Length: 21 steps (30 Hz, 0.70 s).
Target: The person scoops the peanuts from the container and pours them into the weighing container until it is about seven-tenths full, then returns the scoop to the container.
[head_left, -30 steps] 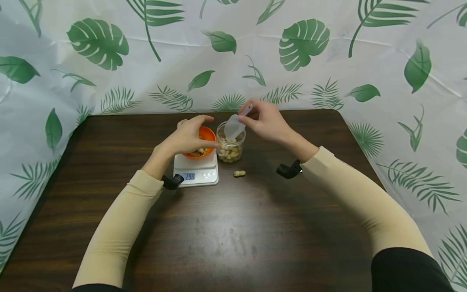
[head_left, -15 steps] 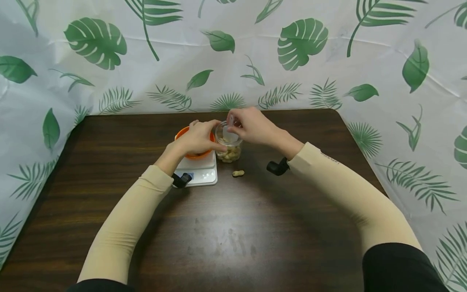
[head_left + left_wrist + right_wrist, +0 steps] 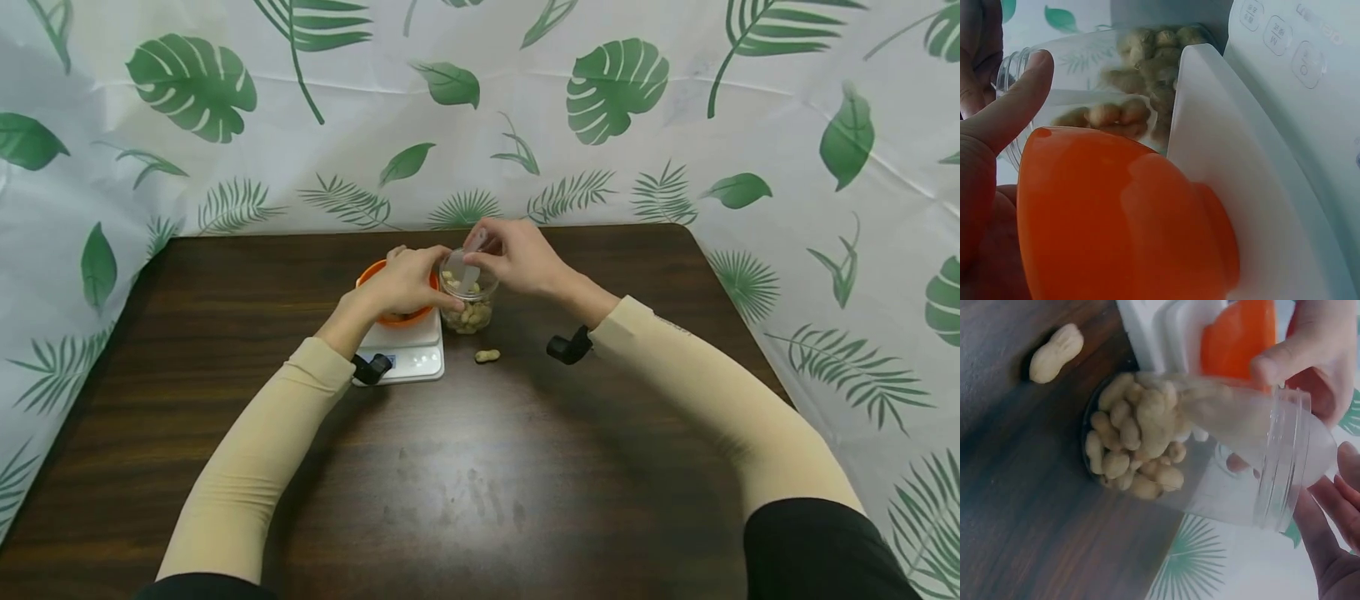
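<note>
A clear plastic jar [image 3: 480, 307] part filled with unshelled peanuts [image 3: 1138, 428] stands upright beside an orange bowl [image 3: 372, 271]. My left hand [image 3: 401, 283] reaches across the bowl and holds the jar near its neck, thumb at the front and index finger toward the back. My right hand [image 3: 517, 254] pinches the handle of a translucent white scoop [image 3: 469, 279]. The scoop's blade reaches down through the jar's mouth toward the peanuts, as the right wrist view shows. The bowl sits on a white kitchen scale [image 3: 416, 362]; its inside is mostly covered by my left hand.
One loose peanut [image 3: 487, 356] lies on the dark wooden table [image 3: 465, 483] in front of the jar. Behind the table's far edge hangs a white leaf-print sheet [image 3: 517, 100]. My left wrist camera hides most of the scale's display.
My left hand has moved right from over the bowl onto the jar. My right hand has lowered the scoop into the jar and, lately, tilted it there.
</note>
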Available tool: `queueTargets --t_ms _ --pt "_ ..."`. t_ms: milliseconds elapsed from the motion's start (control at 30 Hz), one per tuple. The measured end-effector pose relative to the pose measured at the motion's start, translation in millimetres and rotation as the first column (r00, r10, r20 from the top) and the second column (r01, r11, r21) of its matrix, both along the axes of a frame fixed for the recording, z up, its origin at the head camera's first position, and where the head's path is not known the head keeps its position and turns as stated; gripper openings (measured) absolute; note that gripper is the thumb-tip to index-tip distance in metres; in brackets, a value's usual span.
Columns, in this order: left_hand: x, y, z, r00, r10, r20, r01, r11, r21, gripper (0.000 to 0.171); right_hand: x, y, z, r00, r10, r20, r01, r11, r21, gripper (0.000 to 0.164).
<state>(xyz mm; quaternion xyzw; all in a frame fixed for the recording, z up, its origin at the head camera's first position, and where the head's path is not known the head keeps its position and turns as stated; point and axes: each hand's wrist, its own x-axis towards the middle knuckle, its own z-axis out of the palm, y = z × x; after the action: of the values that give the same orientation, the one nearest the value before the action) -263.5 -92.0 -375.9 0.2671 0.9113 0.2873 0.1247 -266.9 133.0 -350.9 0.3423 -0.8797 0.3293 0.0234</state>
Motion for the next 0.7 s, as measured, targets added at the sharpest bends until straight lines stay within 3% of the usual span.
queueTargets --t_ms 167,367,467,700 --pt "0.0 0 0.5 1.000 0.004 0.000 -0.004 1.000 0.001 0.081 0.0 2 -6.6 1.000 -0.006 0.017 0.007 0.998 -0.059 0.014" --pt "-0.1 1 1.8 1.000 0.007 -0.011 -0.007 1.000 -0.017 0.081 3.5 16 -9.2 0.987 -0.093 0.131 0.119 0.972 -0.202 0.017" --pt "-0.6 1 2.9 1.000 0.012 -0.006 -0.012 0.999 -0.040 0.084 4.5 22 -12.8 0.973 -0.079 0.219 0.149 0.933 -0.327 0.019" --pt "0.0 2 1.4 1.000 0.024 0.005 -0.024 0.999 -0.044 0.086 6.7 32 -27.1 0.915 0.010 0.403 0.241 0.787 -0.567 0.018"
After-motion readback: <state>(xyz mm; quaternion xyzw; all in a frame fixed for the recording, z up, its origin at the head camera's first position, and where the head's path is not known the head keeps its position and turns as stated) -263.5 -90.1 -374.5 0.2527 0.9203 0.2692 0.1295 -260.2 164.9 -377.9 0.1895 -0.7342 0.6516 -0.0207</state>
